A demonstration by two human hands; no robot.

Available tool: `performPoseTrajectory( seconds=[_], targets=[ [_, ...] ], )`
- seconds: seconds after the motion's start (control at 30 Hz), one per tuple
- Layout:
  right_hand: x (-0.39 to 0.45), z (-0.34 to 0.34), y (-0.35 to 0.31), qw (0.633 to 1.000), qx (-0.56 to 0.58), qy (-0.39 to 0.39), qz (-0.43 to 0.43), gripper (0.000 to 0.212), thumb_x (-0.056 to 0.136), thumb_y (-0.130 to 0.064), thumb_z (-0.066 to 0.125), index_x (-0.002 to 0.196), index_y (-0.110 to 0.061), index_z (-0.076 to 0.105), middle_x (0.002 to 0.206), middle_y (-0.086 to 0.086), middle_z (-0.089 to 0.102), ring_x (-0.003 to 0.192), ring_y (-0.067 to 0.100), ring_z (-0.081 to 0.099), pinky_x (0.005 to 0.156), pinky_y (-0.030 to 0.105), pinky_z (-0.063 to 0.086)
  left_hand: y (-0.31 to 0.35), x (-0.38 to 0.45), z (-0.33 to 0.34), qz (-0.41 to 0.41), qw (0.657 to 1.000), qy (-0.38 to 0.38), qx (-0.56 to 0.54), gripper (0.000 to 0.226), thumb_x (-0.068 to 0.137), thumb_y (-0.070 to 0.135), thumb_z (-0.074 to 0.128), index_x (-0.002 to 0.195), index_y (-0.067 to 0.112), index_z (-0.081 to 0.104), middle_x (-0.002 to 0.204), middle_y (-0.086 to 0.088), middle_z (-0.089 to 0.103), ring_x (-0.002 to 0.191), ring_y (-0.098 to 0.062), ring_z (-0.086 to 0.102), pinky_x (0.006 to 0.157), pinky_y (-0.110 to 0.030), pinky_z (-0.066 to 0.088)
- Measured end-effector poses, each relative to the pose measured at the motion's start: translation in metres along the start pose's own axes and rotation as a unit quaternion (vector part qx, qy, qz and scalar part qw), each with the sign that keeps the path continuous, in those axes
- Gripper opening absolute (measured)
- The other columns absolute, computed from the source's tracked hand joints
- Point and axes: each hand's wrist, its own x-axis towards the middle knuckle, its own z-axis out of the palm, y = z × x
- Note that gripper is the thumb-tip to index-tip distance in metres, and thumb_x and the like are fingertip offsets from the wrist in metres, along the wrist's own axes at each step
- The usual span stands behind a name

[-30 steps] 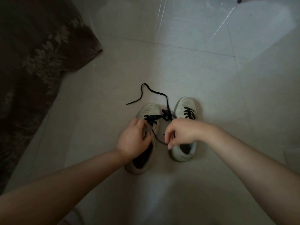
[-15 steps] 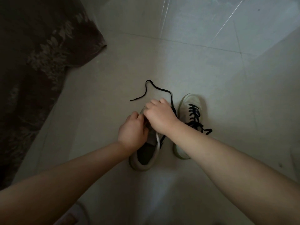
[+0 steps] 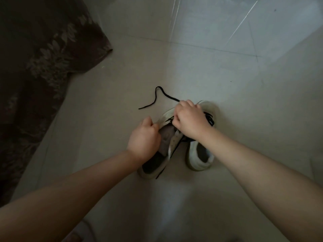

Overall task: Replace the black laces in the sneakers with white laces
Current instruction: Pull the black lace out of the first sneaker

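A pale tiled floor fills most of the view, with a dark leaf-patterned rug lying well to the left of the sneakers. The two sneakers stand side by side on the floor, toes pointing away from the person.

The left sneaker is the landmark here. The right sneaker sits just beside it on its right and looks to be laced in black near the toe, as far as the wrist lets one see. The left hand rests on the left sneaker's near-left side, fingers curled and pinching its edge or tongue to steady it. The right hand is over the left sneaker's front, fingers curled round the black lace, apparently drawing it out of the eyelets. One loose end trails on the floor beyond the toe; another dangles past the heel.

My reading: the work is early. The first black lace is only partly unthreaded, the second sneaker untouched, and no white laces are in sight.
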Motion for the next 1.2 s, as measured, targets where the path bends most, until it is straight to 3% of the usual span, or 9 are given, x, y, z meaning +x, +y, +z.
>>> performPoseTrajectory(
  seconds=[0.2, 0.3, 0.47, 0.57, 0.7, 0.77, 0.93, 1.07, 1.2],
  targets=[
    [0.001, -0.008, 0.020, 0.991, 0.094, -0.022, 0.094, 0.017, 0.086, -0.025, 0.053, 0.092, -0.014, 0.064, 0.102, 0.004, 0.059, 0.100, 0.023, 0.055, 0.074, 0.030, 0.039, 0.010, 0.001, -0.002, -0.019, 0.997, -0.045, 0.068, 0.026, 0.095, 0.020, 0.040, 0.109, 0.008, 0.059, 0.113, -0.010, 0.049, 0.099, -0.030, 0.054, 0.065, -0.030, 0.032],
    [-0.006, -0.006, 0.021, 0.996, 0.073, -0.020, 0.048, 0.018, 0.087, -0.026, 0.051, 0.098, -0.017, 0.061, 0.108, 0.000, 0.058, 0.105, 0.021, 0.052, 0.084, 0.033, 0.036, 0.011, -0.001, -0.001, -0.011, 0.995, -0.055, 0.083, 0.026, 0.094, 0.022, 0.042, 0.107, 0.008, 0.059, 0.113, -0.009, 0.050, 0.101, -0.029, 0.054, 0.064, -0.028, 0.029],
    [-0.009, 0.003, 0.005, 0.994, 0.055, -0.038, -0.085, 0.031, 0.088, -0.024, 0.050, 0.117, -0.025, 0.060, 0.117, -0.004, 0.057, 0.116, 0.020, 0.045, 0.090, 0.035, 0.030, 0.016, 0.000, -0.004, -0.002, 0.995, -0.068, 0.079, 0.025, 0.090, 0.025, 0.047, 0.105, 0.008, 0.058, 0.110, -0.010, 0.052, 0.101, -0.030, 0.054, 0.069, -0.033, 0.041],
    [-0.009, 0.009, -0.003, 0.991, -0.017, -0.065, -0.117, 0.031, 0.087, -0.010, 0.046, 0.113, -0.018, 0.060, 0.111, 0.002, 0.054, 0.113, 0.023, 0.045, 0.086, 0.033, 0.027, 0.020, 0.004, -0.004, 0.001, 0.992, -0.076, 0.104, 0.029, 0.090, 0.028, 0.047, 0.113, 0.011, 0.055, 0.112, -0.009, 0.054, 0.104, -0.029, 0.055, 0.068, -0.032, 0.039],
    [-0.011, 0.012, -0.006, 0.991, -0.004, -0.013, -0.135, 0.023, 0.082, -0.001, 0.049, 0.098, -0.007, 0.063, 0.101, 0.010, 0.056, 0.105, 0.029, 0.049, 0.080, 0.036, 0.026, 0.027, 0.017, -0.006, 0.023, 0.978, -0.109, 0.179, 0.026, 0.095, 0.025, 0.046, 0.115, 0.013, 0.057, 0.112, -0.008, 0.056, 0.102, -0.027, 0.059, 0.067, -0.031, 0.038],
    [-0.011, 0.011, 0.002, 0.995, 0.024, 0.013, -0.092, 0.024, 0.077, 0.001, 0.053, 0.093, -0.009, 0.067, 0.097, 0.010, 0.057, 0.102, 0.031, 0.052, 0.077, 0.036, 0.028, 0.029, 0.022, -0.010, 0.020, 0.971, -0.136, 0.196, 0.023, 0.094, 0.021, 0.048, 0.112, 0.011, 0.059, 0.113, -0.009, 0.058, 0.103, -0.028, 0.061, 0.069, -0.032, 0.040],
    [-0.014, 0.006, 0.043, 0.967, 0.176, 0.090, 0.160, 0.022, 0.083, -0.006, 0.053, 0.088, -0.017, 0.071, 0.095, 0.005, 0.062, 0.094, 0.028, 0.058, 0.077, 0.032, 0.044, 0.022, 0.023, -0.013, 0.000, 0.979, -0.123, 0.164, 0.026, 0.096, 0.013, 0.038, 0.110, 0.006, 0.059, 0.113, -0.013, 0.056, 0.102, -0.033, 0.059, 0.072, -0.034, 0.042],
    [-0.015, 0.003, 0.029, 0.986, 0.109, 0.100, 0.071, 0.025, 0.082, -0.013, 0.058, 0.105, -0.019, 0.066, 0.110, 0.002, 0.061, 0.107, 0.027, 0.052, 0.086, 0.034, 0.035, 0.024, 0.021, -0.010, 0.009, 0.982, -0.118, 0.145, 0.025, 0.096, 0.016, 0.040, 0.107, 0.007, 0.061, 0.111, -0.012, 0.058, 0.100, -0.033, 0.060, 0.072, -0.033, 0.042],
    [-0.010, 0.000, -0.007, 0.994, 0.048, -0.011, -0.098, 0.039, 0.085, -0.012, 0.050, 0.121, -0.023, 0.060, 0.117, -0.002, 0.058, 0.116, 0.022, 0.044, 0.092, 0.034, 0.024, 0.021, 0.017, -0.007, 0.012, 0.985, -0.107, 0.134, 0.027, 0.095, 0.021, 0.042, 0.112, 0.010, 0.060, 0.111, -0.011, 0.060, 0.100, -0.031, 0.061, 0.074, -0.034, 0.045]
  ],
)
